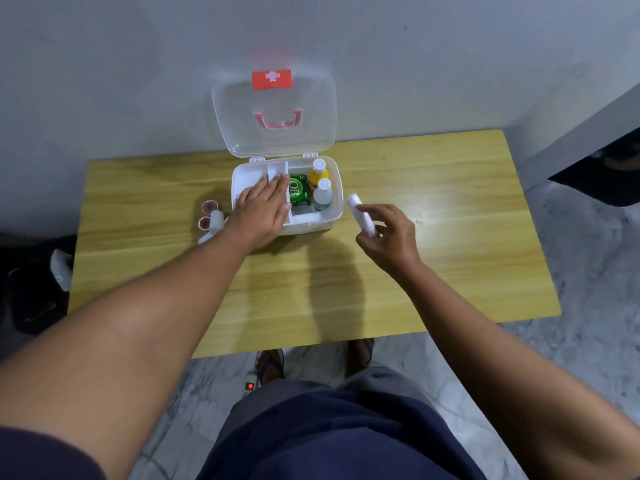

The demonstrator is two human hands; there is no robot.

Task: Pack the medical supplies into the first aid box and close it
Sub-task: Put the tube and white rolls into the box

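Observation:
The white first aid box [333,216] stands open at the back of the wooden table [450,237], its clear lid [273,112] upright against the wall. Inside stand a yellow bottle [318,173], a white bottle [323,195] and a green carton [298,190]. My left hand [263,209] lies flat, fingers apart, on the white inner tray [256,173] in the box's left half. My right hand [389,235] holds a white gauze roll [362,214] just right of the box, above the table.
Left of the box lie two small red-topped rolls [207,214] and a white tube-like item [214,225]. A power strip with a red light [250,385] lies on the floor under the table's near edge, by my feet. Dark objects sit at the far left and right.

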